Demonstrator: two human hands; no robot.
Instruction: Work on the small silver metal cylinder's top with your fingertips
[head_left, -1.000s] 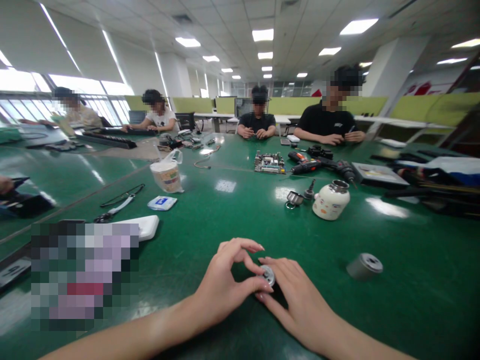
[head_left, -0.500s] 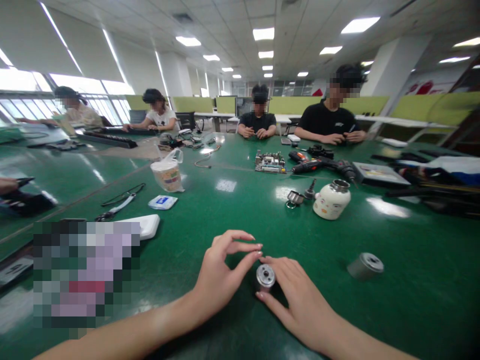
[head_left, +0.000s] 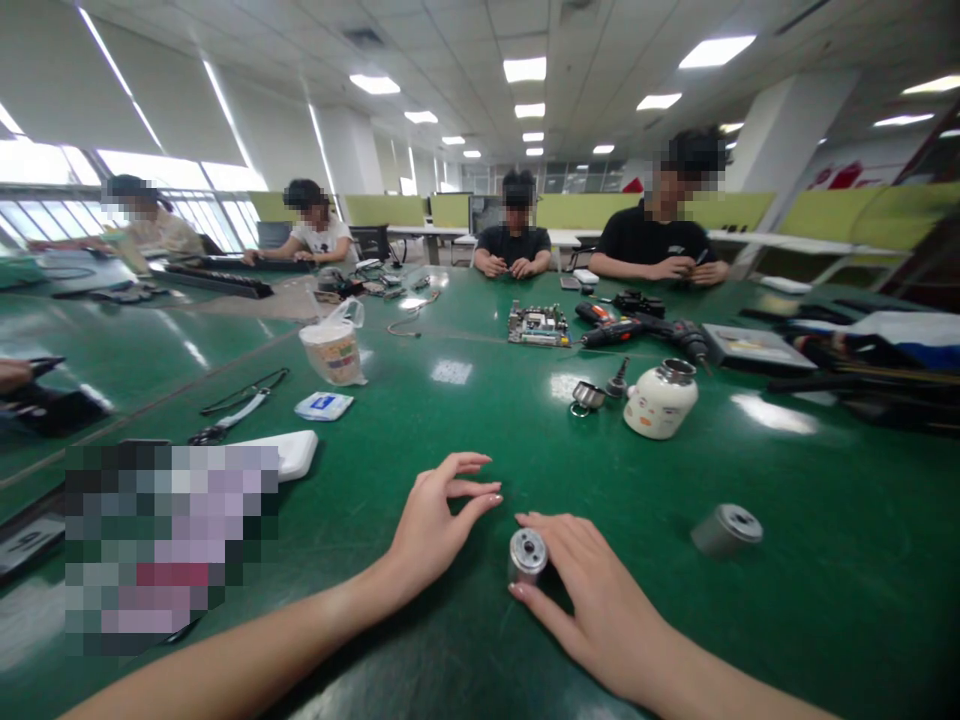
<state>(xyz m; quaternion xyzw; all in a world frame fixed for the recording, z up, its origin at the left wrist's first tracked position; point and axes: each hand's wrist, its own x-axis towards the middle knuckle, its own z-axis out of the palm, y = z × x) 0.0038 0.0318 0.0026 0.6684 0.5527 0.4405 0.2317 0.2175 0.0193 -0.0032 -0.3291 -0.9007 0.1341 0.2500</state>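
A small silver metal cylinder (head_left: 527,555) stands on the green table (head_left: 450,440) close in front of me. My right hand (head_left: 592,590) curls round its right side, thumb and forefinger gripping it. My left hand (head_left: 439,520) hovers just left of the cylinder, clear of it, with its fingers apart and nothing in them. A second, larger grey metal cylinder (head_left: 726,530) lies on its side further right.
A white jar-shaped body (head_left: 660,400) with small metal parts (head_left: 589,397) stands mid-table, with a circuit board (head_left: 538,325) and power drill (head_left: 637,330) behind it. At left lie a white pad (head_left: 289,452), a packet (head_left: 322,405), a bagged cup (head_left: 334,345). Several people sit at the far side.
My left hand has let go of the small cylinder and drawn back to the left, its fingers opening. My right hand has stayed on the cylinder.
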